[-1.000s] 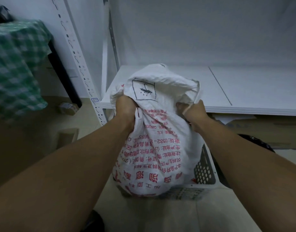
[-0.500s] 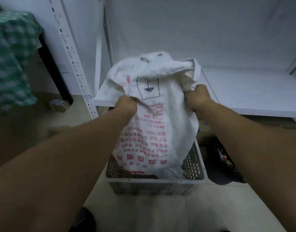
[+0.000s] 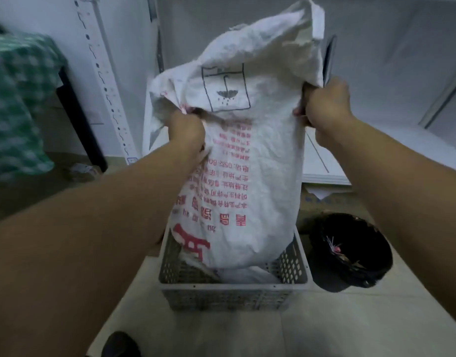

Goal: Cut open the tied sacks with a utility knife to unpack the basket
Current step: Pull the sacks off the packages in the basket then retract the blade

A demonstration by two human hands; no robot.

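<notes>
A white woven sack (image 3: 250, 161) with red print and a black umbrella mark hangs upright, its bottom just above the rim of a grey perforated basket (image 3: 234, 289) on the floor. My left hand (image 3: 187, 130) grips a fold of the sack on its left side near the top. My right hand (image 3: 324, 104) grips the sack's right upper edge. Under the lifted sack, more white sacking (image 3: 247, 275) lies inside the basket. No utility knife is in view.
A white metal shelf rack (image 3: 391, 140) stands behind the sack, its upright post (image 3: 105, 81) at the left. A black bin (image 3: 350, 249) with scraps sits right of the basket. A green checked cloth (image 3: 18, 104) covers furniture at far left. A dark shoe (image 3: 121, 345) shows at the bottom.
Both hands have raised the sack higher, so its bottom has come up out of the basket and its full length hangs stretched. The view has tilted down toward the floor.
</notes>
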